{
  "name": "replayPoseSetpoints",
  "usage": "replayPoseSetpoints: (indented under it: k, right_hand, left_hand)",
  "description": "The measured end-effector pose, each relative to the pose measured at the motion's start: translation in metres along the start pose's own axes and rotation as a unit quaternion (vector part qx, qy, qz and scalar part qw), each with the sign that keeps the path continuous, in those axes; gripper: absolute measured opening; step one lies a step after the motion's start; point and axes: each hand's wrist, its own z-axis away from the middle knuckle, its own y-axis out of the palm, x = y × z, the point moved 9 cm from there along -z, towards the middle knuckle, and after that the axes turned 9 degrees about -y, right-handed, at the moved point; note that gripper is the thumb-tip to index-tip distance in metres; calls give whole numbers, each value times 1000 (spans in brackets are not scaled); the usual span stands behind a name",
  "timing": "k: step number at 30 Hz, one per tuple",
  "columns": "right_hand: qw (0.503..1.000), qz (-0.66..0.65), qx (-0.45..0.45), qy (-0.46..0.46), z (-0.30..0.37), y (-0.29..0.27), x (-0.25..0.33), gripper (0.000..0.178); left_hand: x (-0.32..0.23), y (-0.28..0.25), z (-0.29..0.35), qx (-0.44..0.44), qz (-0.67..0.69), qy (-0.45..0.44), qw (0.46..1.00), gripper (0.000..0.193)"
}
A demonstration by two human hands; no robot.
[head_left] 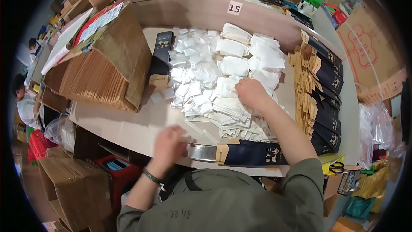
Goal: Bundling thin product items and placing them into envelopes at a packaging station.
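My right hand (251, 93) reaches over the white paper packets (233, 65), its fingers curled down and closed on one at the middle of the heap. To the left of these lies a pile of small clear-and-white sachets (192, 89). Near the front edge of the table, my left hand (170, 143) is smeared by motion; whether it holds anything does not show. Between the hands, at the front edge, a dark blue and tan printed pouch (249, 153) lies flat beside a shiny metal strip (201, 152).
A cardboard box (124, 56) packed with brown sheets stands on the left of the table (103, 118). Behind it lies another dark pouch (161, 56). Stacked dark pouches (328, 103) line the right side. Black-handled scissors (336, 167) hang at the right corner. A low partition (189, 10) closes the back.
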Motion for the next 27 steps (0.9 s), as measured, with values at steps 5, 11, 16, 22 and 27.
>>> replayPoseSetpoints:
  k: [5,11,16,22,27]
  right_hand:
    - [953,-235,-60,184,2,-46,28,14]
    - [959,-264,101,0,10,-5,198,6]
    - [947,-307,86,33,28,2,198,7]
    - [962,-251,104,18,29,10,217,14]
    - [963,-257,-56,60,46,-38,190,21]
  left_hand:
    - [13,-184,-74,-303,-217,15,928,16]
    - [77,-218,-153,-126,-341,-97,926,28]
    - [68,-201,-153,-133,-359,-84,920,22]
    - [67,-192,-158,-77,-483,-57,870,19]
    - [69,-242,-94,-317,-274,-66,906,30]
